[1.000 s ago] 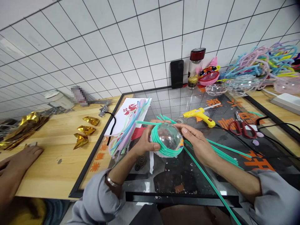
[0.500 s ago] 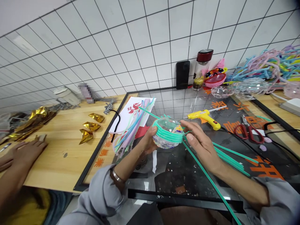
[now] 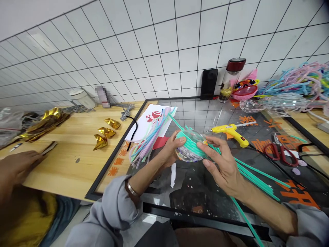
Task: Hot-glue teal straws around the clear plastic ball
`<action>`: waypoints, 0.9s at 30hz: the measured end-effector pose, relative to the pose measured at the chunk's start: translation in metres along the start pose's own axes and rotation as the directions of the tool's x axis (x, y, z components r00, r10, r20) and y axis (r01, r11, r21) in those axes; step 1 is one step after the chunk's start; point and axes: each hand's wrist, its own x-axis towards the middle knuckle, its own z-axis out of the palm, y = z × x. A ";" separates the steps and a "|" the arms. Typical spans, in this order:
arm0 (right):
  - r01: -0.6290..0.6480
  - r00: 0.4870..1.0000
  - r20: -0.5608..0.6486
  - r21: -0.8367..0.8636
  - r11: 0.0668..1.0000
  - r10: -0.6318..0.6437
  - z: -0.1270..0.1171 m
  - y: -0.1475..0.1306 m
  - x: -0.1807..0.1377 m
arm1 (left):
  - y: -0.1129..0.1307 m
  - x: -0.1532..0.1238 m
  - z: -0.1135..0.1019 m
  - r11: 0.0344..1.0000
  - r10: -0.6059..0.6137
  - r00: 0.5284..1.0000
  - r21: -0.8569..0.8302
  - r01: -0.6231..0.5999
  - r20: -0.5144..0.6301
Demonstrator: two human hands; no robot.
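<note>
My left hand (image 3: 171,150) grips the left side of a clear plastic ball (image 3: 189,148) wound with teal pipe cleaners. My right hand (image 3: 222,164) is on the ball's right side, its fingers pressed against the teal windings. A long teal pipe cleaner (image 3: 244,219) runs from the ball down past my right wrist toward the bottom edge. The ball is held just above a black glass-topped board (image 3: 200,192).
A bundle of pastel pipe cleaners (image 3: 151,135) lies left of the ball, several teal ones (image 3: 257,175) to the right. A yellow glue gun (image 3: 231,132), red scissors (image 3: 279,151), a phone (image 3: 208,84) and a jar (image 3: 230,79) sit behind. Another person's hand (image 3: 17,166) rests on the wooden table near gold foil shapes (image 3: 104,135).
The ball has turned in my hands, from clear dome facing me to its wound side. My right fingers have slid across the windings. The view has shifted a little to the left.
</note>
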 end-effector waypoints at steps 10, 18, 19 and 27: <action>0.126 0.991 -0.022 -0.236 0.964 -0.135 0.001 0.003 0.000 | 0.005 -0.001 0.003 0.985 -0.095 0.994 -0.152 0.085 -0.058; 0.150 0.987 -0.002 -0.330 0.932 -0.160 -0.001 -0.001 0.003 | 0.007 -0.002 0.005 0.999 -0.034 0.994 -0.045 0.029 -0.105; 0.149 0.987 -0.002 -0.328 0.933 -0.159 -0.001 -0.002 0.003 | 0.008 -0.002 0.005 0.999 -0.024 0.993 -0.025 0.021 -0.111; 0.165 0.985 -0.014 -0.240 0.957 -0.173 0.000 -0.006 0.002 | 0.006 0.001 0.000 0.998 0.027 0.997 0.067 -0.022 -0.076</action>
